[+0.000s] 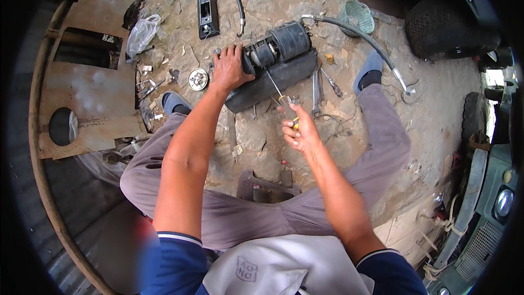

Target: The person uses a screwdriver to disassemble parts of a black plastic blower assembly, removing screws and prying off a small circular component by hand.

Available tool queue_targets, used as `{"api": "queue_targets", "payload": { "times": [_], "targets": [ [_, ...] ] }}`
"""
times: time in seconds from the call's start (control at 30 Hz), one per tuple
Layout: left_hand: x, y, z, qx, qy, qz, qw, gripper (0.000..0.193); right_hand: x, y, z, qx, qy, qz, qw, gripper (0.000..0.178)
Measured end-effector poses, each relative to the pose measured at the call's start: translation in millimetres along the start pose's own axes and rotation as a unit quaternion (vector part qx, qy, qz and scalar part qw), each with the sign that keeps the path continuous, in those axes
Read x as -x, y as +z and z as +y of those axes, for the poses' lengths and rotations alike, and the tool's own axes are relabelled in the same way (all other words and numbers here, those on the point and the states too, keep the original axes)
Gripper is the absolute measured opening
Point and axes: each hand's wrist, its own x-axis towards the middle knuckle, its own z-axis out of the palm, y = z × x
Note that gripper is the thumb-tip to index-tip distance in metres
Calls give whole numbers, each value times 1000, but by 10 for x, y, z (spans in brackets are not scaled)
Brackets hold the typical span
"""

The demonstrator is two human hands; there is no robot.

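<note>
A black blower unit (273,76), with two round fan housings and a motor between them, lies on the ground before me. My left hand (229,68) rests on its left fan housing, fingers spread over the top and thumb toward the motor. In my right hand (301,128) is a screwdriver (288,107) with a grey and yellow handle, gripped from the near side. Its thin shaft slants up and left to the front of the unit, below the motor. Whether the tip sits in a screw is too small to tell.
Beyond the unit lie a black vent panel (206,10) and a short hose (237,1). A longer hose (357,28) curves rightward past a green basket (357,17). Wrenches (316,94) lie beside the unit; a small round tin (198,79) stands left. A rusty metal sheet (93,95) leans leftward.
</note>
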Motion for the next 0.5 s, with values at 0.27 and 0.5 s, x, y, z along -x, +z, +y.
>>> {"api": "queue_targets", "payload": {
  "times": [0.27,0.5],
  "targets": [
    [24,-31,33,9,5,-5,1000,113,73,77,-117,377,-146,260,877,40],
    [26,-37,24,8,6,-1,1000,113,-117,-130,-19,580,-277,270,717,42]
  ]
}}
